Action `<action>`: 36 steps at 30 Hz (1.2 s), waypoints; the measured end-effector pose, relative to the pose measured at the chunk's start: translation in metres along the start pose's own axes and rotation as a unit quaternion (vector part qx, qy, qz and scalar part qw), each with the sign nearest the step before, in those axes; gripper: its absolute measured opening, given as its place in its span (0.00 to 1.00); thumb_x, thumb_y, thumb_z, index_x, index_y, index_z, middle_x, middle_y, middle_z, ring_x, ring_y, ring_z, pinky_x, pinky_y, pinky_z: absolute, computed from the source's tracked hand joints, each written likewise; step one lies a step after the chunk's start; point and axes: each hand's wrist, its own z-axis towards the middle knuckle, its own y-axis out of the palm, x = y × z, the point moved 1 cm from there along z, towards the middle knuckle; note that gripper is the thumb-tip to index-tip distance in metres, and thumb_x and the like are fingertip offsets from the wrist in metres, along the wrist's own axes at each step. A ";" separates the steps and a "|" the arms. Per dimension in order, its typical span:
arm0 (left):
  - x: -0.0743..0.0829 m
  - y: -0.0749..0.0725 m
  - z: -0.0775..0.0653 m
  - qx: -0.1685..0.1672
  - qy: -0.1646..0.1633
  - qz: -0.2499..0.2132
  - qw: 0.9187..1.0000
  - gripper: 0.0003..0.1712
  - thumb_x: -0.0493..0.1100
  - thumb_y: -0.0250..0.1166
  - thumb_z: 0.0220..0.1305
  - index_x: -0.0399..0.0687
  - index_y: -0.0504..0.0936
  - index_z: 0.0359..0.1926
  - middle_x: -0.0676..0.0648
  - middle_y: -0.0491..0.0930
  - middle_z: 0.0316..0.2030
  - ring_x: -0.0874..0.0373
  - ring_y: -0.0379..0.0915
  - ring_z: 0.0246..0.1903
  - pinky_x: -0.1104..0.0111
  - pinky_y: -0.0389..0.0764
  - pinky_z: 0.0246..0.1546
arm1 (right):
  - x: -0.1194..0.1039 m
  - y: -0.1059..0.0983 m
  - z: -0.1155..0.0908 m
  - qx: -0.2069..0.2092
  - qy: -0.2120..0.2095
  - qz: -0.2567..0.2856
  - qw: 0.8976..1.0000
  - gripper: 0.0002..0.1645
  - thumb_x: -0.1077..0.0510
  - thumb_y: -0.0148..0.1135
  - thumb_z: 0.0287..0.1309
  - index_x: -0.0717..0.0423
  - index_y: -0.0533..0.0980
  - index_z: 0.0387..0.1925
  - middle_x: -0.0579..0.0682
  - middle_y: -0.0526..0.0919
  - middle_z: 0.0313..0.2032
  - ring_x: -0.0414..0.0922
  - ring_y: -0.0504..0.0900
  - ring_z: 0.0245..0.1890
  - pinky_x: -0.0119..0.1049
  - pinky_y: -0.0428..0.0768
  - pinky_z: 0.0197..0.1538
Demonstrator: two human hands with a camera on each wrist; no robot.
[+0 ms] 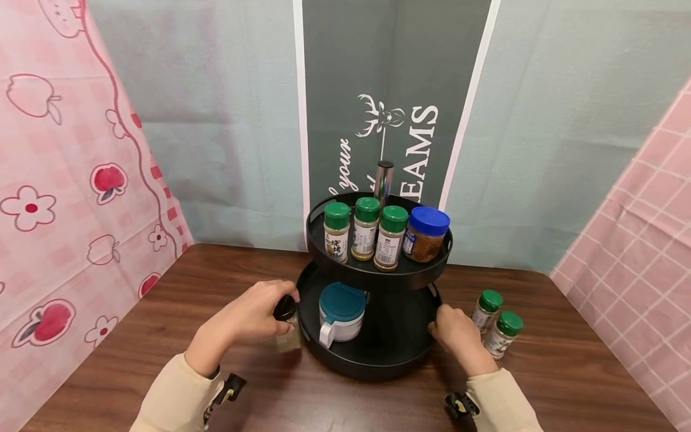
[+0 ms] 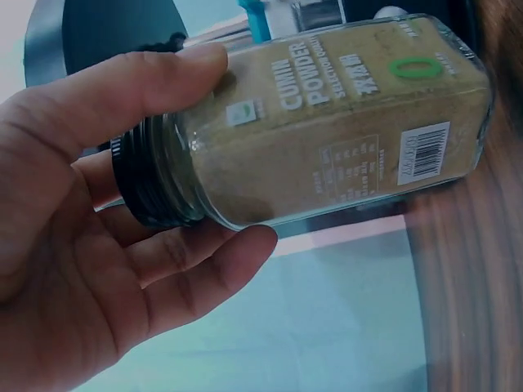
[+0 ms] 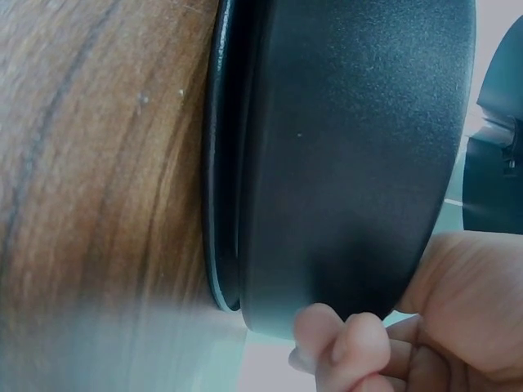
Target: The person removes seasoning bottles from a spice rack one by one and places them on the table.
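My left hand (image 1: 249, 312) holds a square glass jar of cumin powder (image 2: 343, 122) by its black lid (image 2: 151, 175). In the left wrist view, thumb and fingers curl round the lid and shoulder of the jar, whose base is at the wooden table. This jar stands just left of a black two-tier rack (image 1: 372, 371). At the rack's right side, my right hand (image 1: 459, 337) grips the lower tray's rim, its thumb over the inside edge. On that lower tray sits a white container with a teal lid (image 1: 342, 302), its white handle pointing to the front.
The upper tray (image 1: 372, 279) carries several green-capped spice bottles (image 1: 390, 240) and a blue-lidded jar (image 1: 426, 234). Two more green-capped bottles (image 1: 502, 336) stand on the table (image 1: 237, 384) beside my right hand. A printed cloth (image 1: 237, 150) hangs behind the rack.
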 end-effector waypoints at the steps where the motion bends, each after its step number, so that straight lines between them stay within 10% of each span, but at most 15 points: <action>1: -0.002 0.000 0.000 0.001 -0.001 0.000 1.000 0.20 0.39 0.74 0.40 0.46 0.76 0.37 0.55 0.74 0.33 0.57 0.70 0.34 0.63 0.72 0.36 | 0.000 0.000 0.000 0.001 -0.001 0.000 1.000 0.15 0.64 0.54 0.54 0.58 0.68 0.14 0.53 0.68 0.12 0.47 0.67 0.11 0.38 0.65 0.18; 36: -0.057 -0.011 -0.017 0.003 -0.066 0.021 0.998 0.22 0.37 0.75 0.31 0.50 0.71 0.27 0.55 0.69 0.23 0.59 0.62 0.25 0.66 0.65 0.26 | 0.000 0.000 0.001 -0.006 0.012 0.007 1.000 0.13 0.65 0.53 0.54 0.59 0.68 0.15 0.54 0.68 0.12 0.48 0.67 0.11 0.37 0.64 0.17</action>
